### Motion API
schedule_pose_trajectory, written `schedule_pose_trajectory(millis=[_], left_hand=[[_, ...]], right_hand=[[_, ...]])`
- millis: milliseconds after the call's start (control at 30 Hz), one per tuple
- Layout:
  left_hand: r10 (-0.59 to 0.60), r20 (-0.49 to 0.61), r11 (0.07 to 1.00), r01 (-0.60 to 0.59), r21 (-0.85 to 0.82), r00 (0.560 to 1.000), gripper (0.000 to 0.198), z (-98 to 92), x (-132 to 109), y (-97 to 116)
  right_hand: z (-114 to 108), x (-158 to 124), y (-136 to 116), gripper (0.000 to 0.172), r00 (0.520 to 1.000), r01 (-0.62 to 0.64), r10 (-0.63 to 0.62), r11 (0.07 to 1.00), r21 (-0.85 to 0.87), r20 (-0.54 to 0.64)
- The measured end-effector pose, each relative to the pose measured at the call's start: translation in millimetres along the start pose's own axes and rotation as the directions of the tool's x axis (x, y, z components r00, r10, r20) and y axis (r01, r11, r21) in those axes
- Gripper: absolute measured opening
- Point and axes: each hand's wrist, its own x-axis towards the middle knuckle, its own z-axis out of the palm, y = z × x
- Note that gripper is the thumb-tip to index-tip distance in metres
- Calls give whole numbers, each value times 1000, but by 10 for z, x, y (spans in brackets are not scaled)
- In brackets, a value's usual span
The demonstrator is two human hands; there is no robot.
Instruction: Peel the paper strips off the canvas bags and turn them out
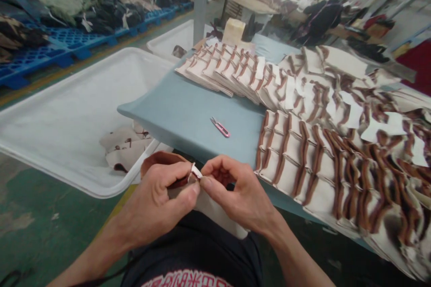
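Note:
My left hand (158, 199) and my right hand (240, 195) meet over my lap, just below the table's front edge. Both pinch the same cream fabric piece with brown trim (161, 160); a small white tab of it (196, 171) shows between my thumbs and forefingers. The rest of the piece hangs down behind my hands and is partly hidden. Pink thread snips (220, 127) lie on the blue-grey table (188, 112), a short way beyond my hands.
Overlapping rows of cream and brown fabric pieces (303, 152) cover the table's right and back. A large white bin (63, 121) on the left holds a few pieces. Blue pallets with dark bundles (77, 9) stand far left. A person in dark clothes (323, 15) is at a far table.

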Motion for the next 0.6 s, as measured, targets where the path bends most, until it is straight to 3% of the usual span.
schedule_pose_trajectory(millis=[100, 267, 433, 600], left_hand=[[-3, 24, 1000, 2, 19, 1000, 29, 13, -13, 31], [49, 15, 993, -50, 111, 999, 28, 47, -53, 52], [128, 19, 969, -129, 209, 992, 30, 96, -91, 66], [115, 45, 977, -121, 177, 992, 26, 103, -82, 114]], right_hand=[[-29, -51, 59, 12, 992, 121, -122, 991, -59, -21], [-104, -122, 1, 12, 944, 315, -330, 894, -320, 7], [-124, -207, -105, 13, 942, 311, -334, 852, -421, 21], [-76, -275, -97, 15, 952, 260, -304, 861, -438, -33]])
